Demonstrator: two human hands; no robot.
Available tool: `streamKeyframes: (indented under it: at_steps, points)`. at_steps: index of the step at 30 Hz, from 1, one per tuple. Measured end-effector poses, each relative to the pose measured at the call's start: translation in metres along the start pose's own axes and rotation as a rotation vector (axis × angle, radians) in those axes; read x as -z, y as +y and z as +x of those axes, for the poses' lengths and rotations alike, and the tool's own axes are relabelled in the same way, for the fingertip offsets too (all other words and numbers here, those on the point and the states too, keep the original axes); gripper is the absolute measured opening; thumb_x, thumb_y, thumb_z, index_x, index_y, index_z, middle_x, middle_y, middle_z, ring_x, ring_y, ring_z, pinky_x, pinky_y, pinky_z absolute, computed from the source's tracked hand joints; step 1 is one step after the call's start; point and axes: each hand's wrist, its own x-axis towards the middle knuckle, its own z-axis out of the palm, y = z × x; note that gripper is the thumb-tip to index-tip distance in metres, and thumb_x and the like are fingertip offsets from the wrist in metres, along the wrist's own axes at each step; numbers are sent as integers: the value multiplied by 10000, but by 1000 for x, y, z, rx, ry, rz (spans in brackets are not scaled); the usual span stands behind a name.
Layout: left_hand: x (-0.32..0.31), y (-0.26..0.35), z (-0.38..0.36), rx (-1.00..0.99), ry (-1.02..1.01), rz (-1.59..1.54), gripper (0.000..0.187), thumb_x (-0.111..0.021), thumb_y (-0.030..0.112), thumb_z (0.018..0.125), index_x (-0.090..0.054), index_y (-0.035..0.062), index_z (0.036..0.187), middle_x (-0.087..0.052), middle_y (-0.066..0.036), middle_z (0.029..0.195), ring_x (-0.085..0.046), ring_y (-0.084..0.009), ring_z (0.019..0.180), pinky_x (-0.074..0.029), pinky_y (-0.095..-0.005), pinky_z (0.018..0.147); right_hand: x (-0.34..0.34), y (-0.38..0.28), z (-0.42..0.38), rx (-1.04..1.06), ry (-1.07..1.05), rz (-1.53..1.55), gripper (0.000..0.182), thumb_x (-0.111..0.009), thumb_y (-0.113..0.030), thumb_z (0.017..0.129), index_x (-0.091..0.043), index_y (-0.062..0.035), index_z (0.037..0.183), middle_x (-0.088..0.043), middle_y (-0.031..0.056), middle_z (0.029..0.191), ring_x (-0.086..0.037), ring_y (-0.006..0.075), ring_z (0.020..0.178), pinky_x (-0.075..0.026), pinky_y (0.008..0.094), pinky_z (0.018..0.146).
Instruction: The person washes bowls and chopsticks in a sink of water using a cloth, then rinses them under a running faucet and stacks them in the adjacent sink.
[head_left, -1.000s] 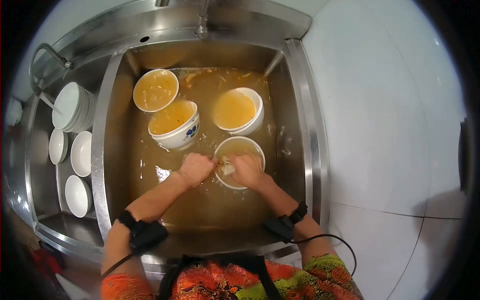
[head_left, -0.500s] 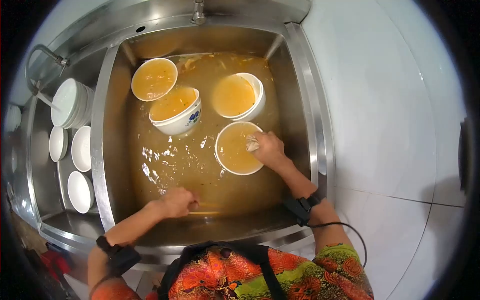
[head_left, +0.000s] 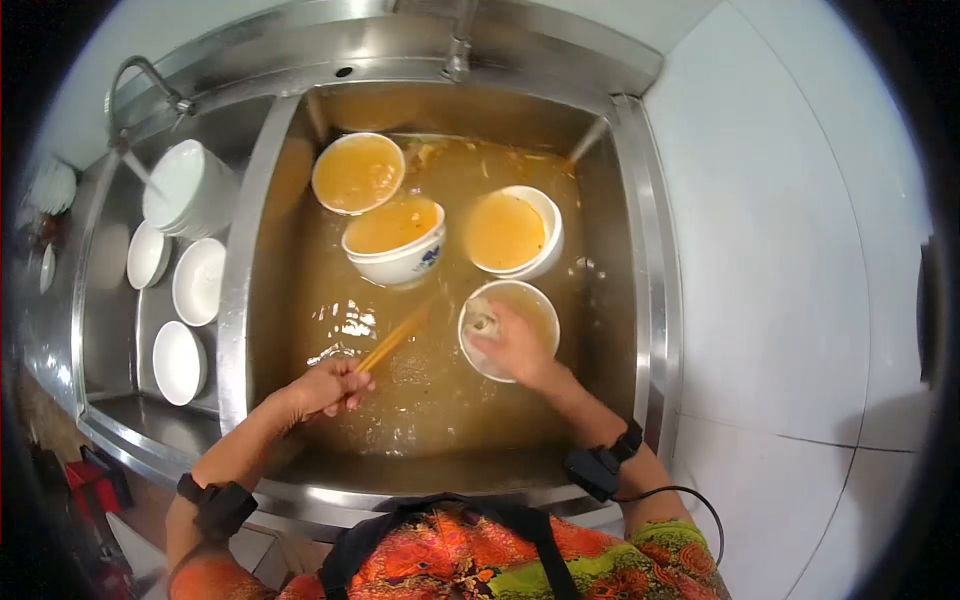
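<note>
My left hand [head_left: 325, 387] has lifted the chopsticks [head_left: 393, 338] out of the murky water, clenched round their near end; they slant up-right toward the bowl [head_left: 535, 300], where my right hand [head_left: 515, 348] presses a cloth [head_left: 482, 321].

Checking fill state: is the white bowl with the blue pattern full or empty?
Full: the white bowl with the blue pattern holds orange-brown liquid nearly to its rim.

- Left hand [head_left: 325, 388] sits at lower centre-left of the frame, fingers curled into a closed grip, knuckles up.
- Left forearm runs down-left to a dark wrist band at lower left.
- Right hand [head_left: 515, 347] lies right of centre, fingers bent, palm down.
- Right forearm angles down-right, a dark band with cable on the wrist.
</note>
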Motion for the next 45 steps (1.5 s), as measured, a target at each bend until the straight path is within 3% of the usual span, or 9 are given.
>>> streamKeyframes:
  at_steps: [3,9,12,17,22,28,35,44,45]
  points:
    - [1,-2,-1,-72,121,-527,226,-475,215,914,-543,52,1056,-552,-14,673,-457,-74,480,-381,-193,433,-33,-34,-4,116,-40,226,484,-644,-221,733,-479,-34,1148,-567,210,1044,-572,381,920,-481,425,786]
    - [-21,-14,4,-154,109,-703,198,-419,201,937,-529,78,1046,-515,3,632,-427,-58,449,-336,-192,364,-98,-27,-13,656,-100,-744,480,-624,-176,753,-458,-43,1184,-549,177,1062,-578,341,922,-479,431,793]
    - [-16,-20,1,-144,181,-613,170,-424,219,935,-561,119,922,-496,23,607,-404,-52,458,-316,-219,367,-92,-31,14,149,-631,-703,501,-611,-144,758,-429,-53,1216,-499,170,1124,-556,337,967,-477,420,814]
    - [-34,-24,11,-95,313,-666,195,-424,271,925,-532,128,848,-476,15,590,-382,-67,436,-287,-215,342,-49,-57,12,-266,-486,1068,436,-516,-28,797,-390,-60,1213,-517,76,1114,-528,179,1030,-488,305,759]
    - [-60,4,3,-109,270,-736,185,-411,244,916,-521,122,832,-463,11,578,-350,-72,394,-257,-218,307,-100,-88,11,155,-261,829,401,-582,-7,775,-422,-32,1142,-527,81,1041,-506,139,951,-454,267,744]
    - [-59,-11,-36,-174,189,-510,234,-395,271,945,-510,115,814,-445,15,567,-344,-61,391,-261,-215,318,-108,-14,72,-62,361,622,318,-601,-51,785,-437,-17,1056,-531,104,987,-548,183,903,-453,304,782]
    - [-34,3,-28,-472,530,-598,247,-422,278,935,-498,90,792,-528,-8,593,-391,-79,387,-302,-227,339,-40,-50,48,-100,-99,1173,331,-506,-52,842,-418,-9,1158,-560,117,1029,-589,224,917,-491,339,823]
    - [-37,16,4,-378,45,-671,225,-484,271,892,-558,61,862,-605,-104,663,-566,-164,498,-432,-310,414,-45,-80,22,-52,-293,1045,371,-602,-10,762,-500,-5,1119,-595,97,1008,-592,187,889,-490,318,768]
    - [-31,24,-4,-388,192,-123,251,-508,291,873,-587,53,858,-622,-113,701,-593,-181,569,-461,-338,497,-44,-87,21,-56,-296,1046,371,-602,-10,762,-500,-5,1119,-595,97,1008,-592,187,889,-490,318,768]
